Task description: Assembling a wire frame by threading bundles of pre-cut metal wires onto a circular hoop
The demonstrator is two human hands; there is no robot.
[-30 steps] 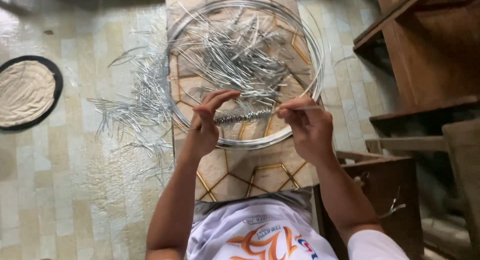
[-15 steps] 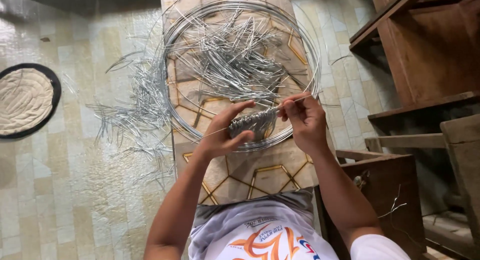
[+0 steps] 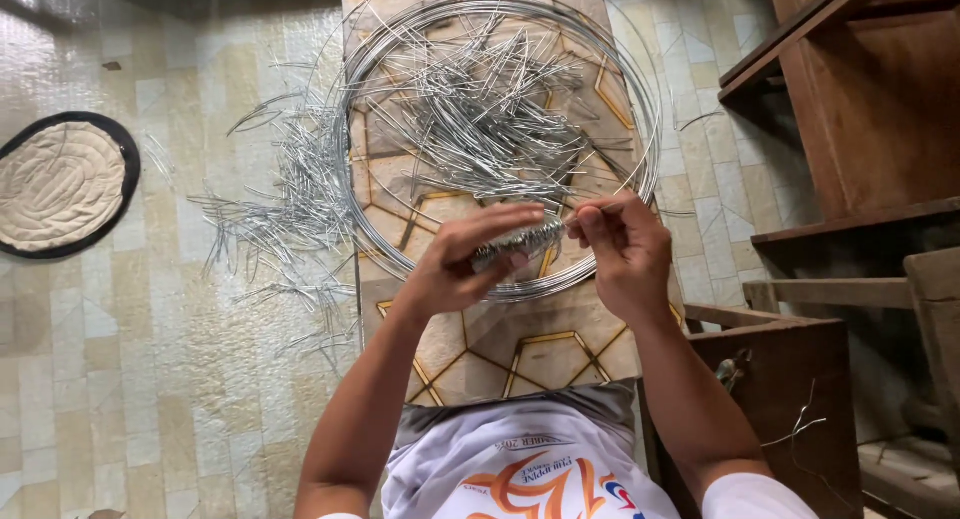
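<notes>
My left hand (image 3: 462,264) is curled around a short bundle of silver wire pieces (image 3: 518,244), fingers wrapped over it, thumb underneath. My right hand (image 3: 622,251) pinches the right end of the same bundle between thumb and fingertips, narrow grip. Bundle sits between both hands, roughly level, slightly tilted up to the right, held above the near rim of a big coil of silver wire hoops (image 3: 640,109).

Coil lies on a narrow board with beige and orange hexagon pattern (image 3: 520,354) that runs from my lap to the far side. Inside the coil is a loose heap of cut silver wire lengths (image 3: 480,119), mostly far of my hands. More scattered cut wire pieces (image 3: 285,219) lie on the pale tiled floor (image 3: 150,379), left of the board, just beside the coil.

Far left on the floor is a round cream quilted mat with a dark edge (image 3: 60,184), well apart from the wires. Right side has dark brown wooden shelving (image 3: 860,109) and a brown wooden box (image 3: 790,379) near my right forearm. My white printed shirt (image 3: 520,469) shows at the near edge.
</notes>
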